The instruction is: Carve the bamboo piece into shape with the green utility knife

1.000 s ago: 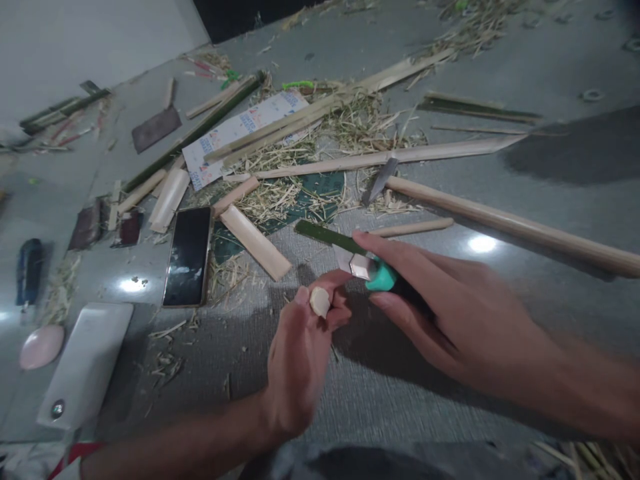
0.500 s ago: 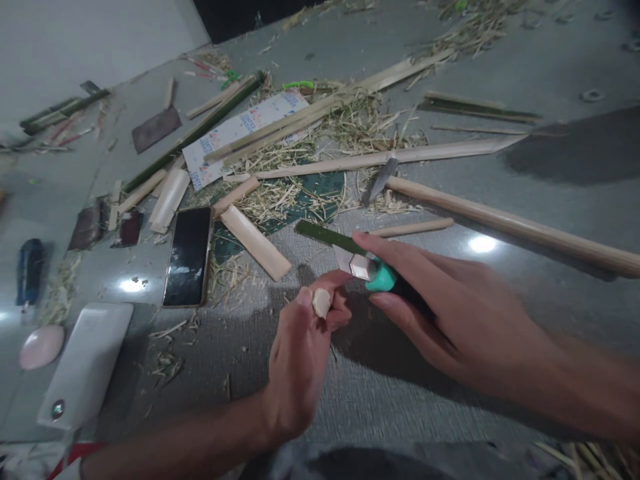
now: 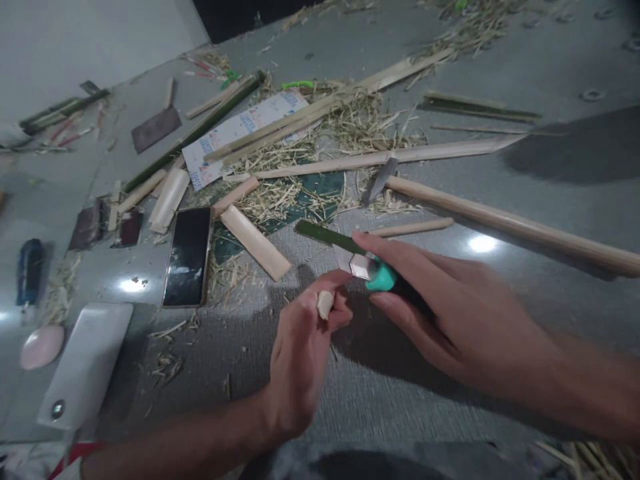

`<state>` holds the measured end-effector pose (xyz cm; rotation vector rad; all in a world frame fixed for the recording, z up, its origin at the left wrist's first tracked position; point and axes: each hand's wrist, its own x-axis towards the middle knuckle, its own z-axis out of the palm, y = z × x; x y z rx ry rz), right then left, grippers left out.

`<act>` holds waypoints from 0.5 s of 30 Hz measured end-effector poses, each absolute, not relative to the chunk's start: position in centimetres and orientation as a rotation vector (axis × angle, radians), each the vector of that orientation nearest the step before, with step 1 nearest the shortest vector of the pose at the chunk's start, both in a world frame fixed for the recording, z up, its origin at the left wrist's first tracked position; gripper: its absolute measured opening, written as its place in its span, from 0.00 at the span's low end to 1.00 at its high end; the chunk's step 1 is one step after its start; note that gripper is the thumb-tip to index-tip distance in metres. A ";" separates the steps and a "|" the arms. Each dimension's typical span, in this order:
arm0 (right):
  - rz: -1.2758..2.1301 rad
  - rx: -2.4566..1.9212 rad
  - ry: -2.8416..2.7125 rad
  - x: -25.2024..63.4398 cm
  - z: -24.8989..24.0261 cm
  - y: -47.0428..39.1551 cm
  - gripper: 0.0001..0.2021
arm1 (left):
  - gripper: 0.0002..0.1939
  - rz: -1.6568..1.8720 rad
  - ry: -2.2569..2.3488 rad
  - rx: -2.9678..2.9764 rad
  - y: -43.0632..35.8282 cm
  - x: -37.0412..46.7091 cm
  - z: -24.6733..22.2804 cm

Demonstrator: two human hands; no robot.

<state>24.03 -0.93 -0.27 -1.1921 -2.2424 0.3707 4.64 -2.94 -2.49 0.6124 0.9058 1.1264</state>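
Left hand: fingers gripping pale piece, its end shifted slightly rightward, narrower-looking than a second ago. Right hand: fingers clasping knife, unmoved.

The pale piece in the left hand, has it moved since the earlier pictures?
Yes: the pale piece in the left hand has shifted slightly rightward in the picture, away from the dark-screened phone.

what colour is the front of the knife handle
The handle front is turquoise, seen best in the head view.
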 end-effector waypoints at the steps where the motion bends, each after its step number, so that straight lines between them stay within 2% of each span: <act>1: 0.368 -1.195 -2.240 24.0 -0.3 -1.0 0.22 | 0.23 1.123 0.901 0.619 -3.0 4.6 -2.5; 5: 0.370 -1.211 -2.243 23.9 -0.3 -0.9 0.22 | 0.24 1.105 0.877 0.663 -3.4 4.4 -2.8; 10: 0.364 -1.204 -2.226 24.1 -0.3 -0.6 0.21 | 0.17 1.104 0.864 0.877 -2.9 4.2 -2.5; 15: 0.324 -1.256 -2.230 25.0 0.0 0.0 0.21 | 0.17 1.067 0.999 1.015 -1.9 4.0 -1.1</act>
